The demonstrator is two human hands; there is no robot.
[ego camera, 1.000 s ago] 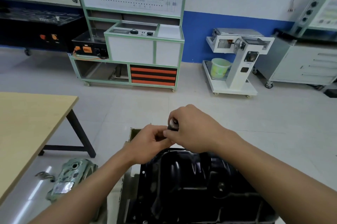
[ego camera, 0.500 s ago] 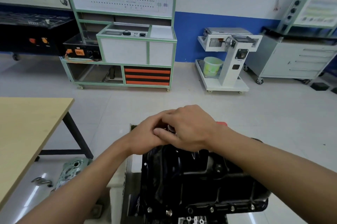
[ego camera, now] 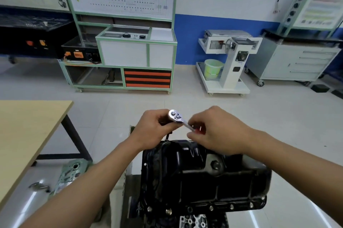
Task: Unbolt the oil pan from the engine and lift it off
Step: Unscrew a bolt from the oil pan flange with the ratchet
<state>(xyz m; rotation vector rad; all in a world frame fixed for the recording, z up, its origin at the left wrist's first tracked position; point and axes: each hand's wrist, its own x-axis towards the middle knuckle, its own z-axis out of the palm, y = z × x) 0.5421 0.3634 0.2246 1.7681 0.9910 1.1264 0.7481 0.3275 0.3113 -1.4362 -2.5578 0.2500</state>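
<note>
Half a second ago the two hands were bunched together over the far rim of the oil pan, with the tool hidden between them. Now they have drawn apart, and the silver head of a ratchet (ego camera: 175, 115) shows between them.

The left hand (ego camera: 154, 131) has its fingers curled under and round the ratchet's head. From there a dark extension bar (ego camera: 167, 137) drops to the far rim of the oil pan (ego camera: 194, 181). The right hand (ego camera: 219, 131) grips the handle, with its fingers wrapped round so that only a sliver of red grip shows. Both hands are held above the pan's far edge.

The oil pan sits low in the middle of the view, bottom up on the engine (ego camera: 193, 222), of which a bit of pale casting shows under the near edge. The pan is glossy black pressed metal with ribs and a raised sump. A drain plug (ego camera: 215, 165) sits in the wall of the sump. Bolt heads (ego camera: 211, 208) stand in a row along the near flange, still in place.

Left of the pan, the corner and black leg of a wooden surface (ego camera: 27, 135) stand well apart from it, with floor between. A green casting (ego camera: 72, 172) lies on that floor, nearer the pan. Beyond the pan, tiled floor (ego camera: 185, 103) stretches to a green-framed cabinet (ego camera: 135, 51), a white stand (ego camera: 230, 61) with a bucket (ego camera: 213, 68), and a grey drawer unit (ego camera: 297, 62) along the wall. Floor also runs to the right of the pan.
</note>
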